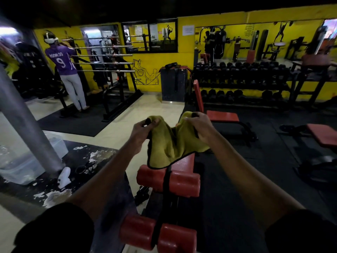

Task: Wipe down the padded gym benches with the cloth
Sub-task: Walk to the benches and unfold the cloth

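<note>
Head cam: left hand (pixel 144 132) fingers pinch one top corner of the yellow cloth (pixel 169 143), right hand (pixel 198 126) fingers curl round the other. The cloth hangs over the red bench (pixel 182 161), hem touching it. Clear tub (pixel 21 168) far left, contents too blurry.
</note>
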Motion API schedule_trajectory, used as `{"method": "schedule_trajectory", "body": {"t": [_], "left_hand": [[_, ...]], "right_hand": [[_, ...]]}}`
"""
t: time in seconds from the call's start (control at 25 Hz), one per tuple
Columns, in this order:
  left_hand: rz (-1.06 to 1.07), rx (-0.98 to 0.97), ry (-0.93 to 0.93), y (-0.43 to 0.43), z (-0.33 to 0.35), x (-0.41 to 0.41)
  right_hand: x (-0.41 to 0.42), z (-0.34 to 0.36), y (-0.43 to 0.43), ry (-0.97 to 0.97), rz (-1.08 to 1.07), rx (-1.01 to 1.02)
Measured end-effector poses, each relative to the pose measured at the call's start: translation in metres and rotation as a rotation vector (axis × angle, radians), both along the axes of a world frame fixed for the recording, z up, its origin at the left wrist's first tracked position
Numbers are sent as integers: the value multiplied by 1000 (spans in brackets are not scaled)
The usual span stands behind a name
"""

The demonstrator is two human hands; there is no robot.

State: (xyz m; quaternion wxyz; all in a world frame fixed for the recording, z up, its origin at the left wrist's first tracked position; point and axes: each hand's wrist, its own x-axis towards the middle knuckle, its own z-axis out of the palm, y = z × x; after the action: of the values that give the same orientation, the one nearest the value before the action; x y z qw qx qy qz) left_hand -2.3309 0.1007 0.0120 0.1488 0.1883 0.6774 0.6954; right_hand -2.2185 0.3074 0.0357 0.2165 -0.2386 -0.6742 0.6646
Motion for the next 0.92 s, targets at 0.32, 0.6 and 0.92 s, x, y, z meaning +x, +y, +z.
{"method": "schedule_trajectory", "body": {"t": [0.32,0.6,0.92], "left_hand": [[-294,66,89,5,1,19],[-188,-78,189,3,3,13],[-314,-42,-214,-33,-82,24]], "right_hand": [[-1,1,-31,181,378,252],[1,-3,-21,-62,429,908],[2,-8,-30,127,208,1016]]}}
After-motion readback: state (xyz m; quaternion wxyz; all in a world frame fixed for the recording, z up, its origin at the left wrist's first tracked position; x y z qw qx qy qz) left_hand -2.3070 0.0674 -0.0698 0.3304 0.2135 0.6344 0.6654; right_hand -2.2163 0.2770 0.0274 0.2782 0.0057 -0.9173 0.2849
